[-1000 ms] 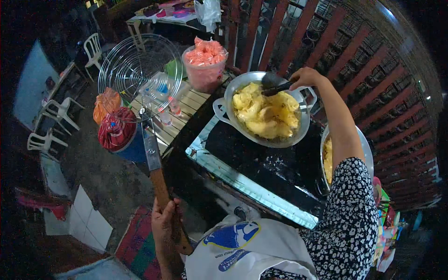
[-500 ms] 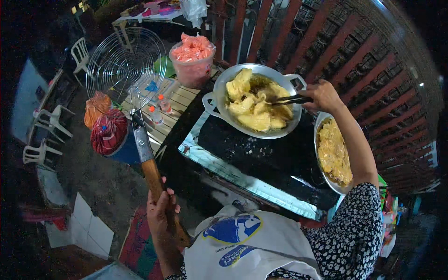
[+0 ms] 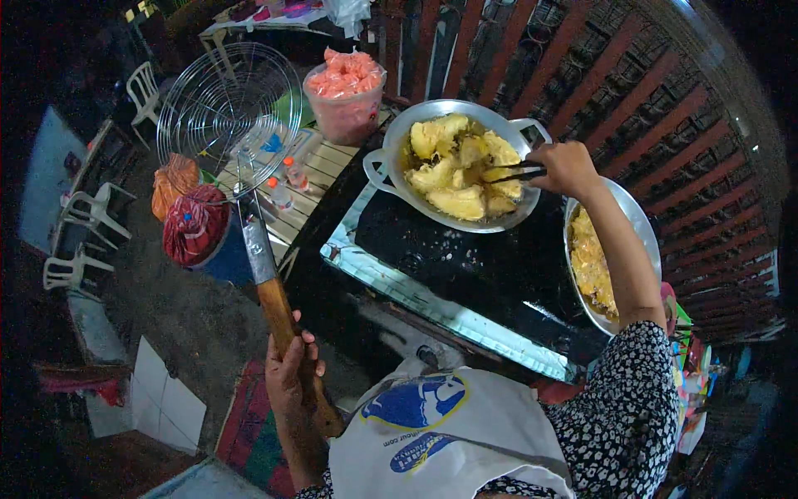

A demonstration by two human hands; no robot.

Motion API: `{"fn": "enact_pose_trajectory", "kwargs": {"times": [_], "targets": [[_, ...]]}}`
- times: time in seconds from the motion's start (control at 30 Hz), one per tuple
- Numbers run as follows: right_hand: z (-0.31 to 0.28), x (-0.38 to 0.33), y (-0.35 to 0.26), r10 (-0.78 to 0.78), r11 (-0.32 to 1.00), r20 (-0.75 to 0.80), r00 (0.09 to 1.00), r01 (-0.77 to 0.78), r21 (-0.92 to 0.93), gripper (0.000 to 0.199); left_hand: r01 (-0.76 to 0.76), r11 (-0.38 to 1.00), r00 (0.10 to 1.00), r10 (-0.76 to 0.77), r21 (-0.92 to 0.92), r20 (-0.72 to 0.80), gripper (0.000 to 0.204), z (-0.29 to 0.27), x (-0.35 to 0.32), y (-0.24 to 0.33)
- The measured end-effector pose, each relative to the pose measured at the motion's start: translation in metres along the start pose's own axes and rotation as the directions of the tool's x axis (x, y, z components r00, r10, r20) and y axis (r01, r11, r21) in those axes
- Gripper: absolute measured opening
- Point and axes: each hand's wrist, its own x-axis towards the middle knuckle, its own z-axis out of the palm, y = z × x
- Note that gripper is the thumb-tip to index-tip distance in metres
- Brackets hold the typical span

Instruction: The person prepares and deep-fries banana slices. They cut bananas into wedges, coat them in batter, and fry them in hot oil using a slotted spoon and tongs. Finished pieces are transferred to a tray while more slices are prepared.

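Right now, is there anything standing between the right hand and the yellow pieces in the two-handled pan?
Nothing visible blocks the way: the right hand holds a dark two-pronged utensil, which passes over the pan's rim and reaches in among the yellow pieces.

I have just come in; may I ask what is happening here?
The person's right grip holds dark tongs or sticks, their tips among yellow pieces of food in an oily metal pan. The left grip holds a wire strainer by its wooden handle, its round head away from the pan, to the left. A second pan, partly hidden by the right forearm, also holds yellow food.
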Motion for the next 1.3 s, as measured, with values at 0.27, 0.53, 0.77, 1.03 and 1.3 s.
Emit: {"fn": "enact_pose_trajectory", "kwargs": {"times": [0.27, 0.53, 0.77, 1.03, 1.3], "targets": [[-0.002, 0.035, -0.009, -0.131, 0.987, -0.088, 0.987, 0.139, 0.085, 0.044, -0.013, 1.0, 1.0, 0.013, -0.021, 0.011, 0.038, -0.008, 0.005, -0.002], [-0.026, 0.012, -0.005, -0.123, 0.992, 0.113, 0.986, 0.117, 0.055, 0.046, -0.032, 0.999, 0.999, 0.031, 0.037, 0.028, 0.039, -0.009, 0.002, -0.001], [-0.034, -0.044, -0.004, -0.036, 0.999, 0.006, 0.999, 0.036, 0.036, 0.052, -0.029, 0.999, 0.999, 0.029, 0.04, 0.016, 0.04, -0.016, 0.0, 0.003], [0.013, -0.059, -0.006, -0.18, 0.982, -0.064, 0.982, 0.176, -0.069, 0.056, -0.043, 0.999, 0.996, 0.044, -0.013, 0.074, 0.039, -0.022, 0.005, 0.004], [0.004, -0.064, -0.016, 0.113, 0.904, 0.134, 0.985, -0.158, 0.398, 0.045, -0.031, 0.999, 0.998, 0.032, -0.004, 0.053, 0.039, -0.011, -0.002, 0.009]]}}
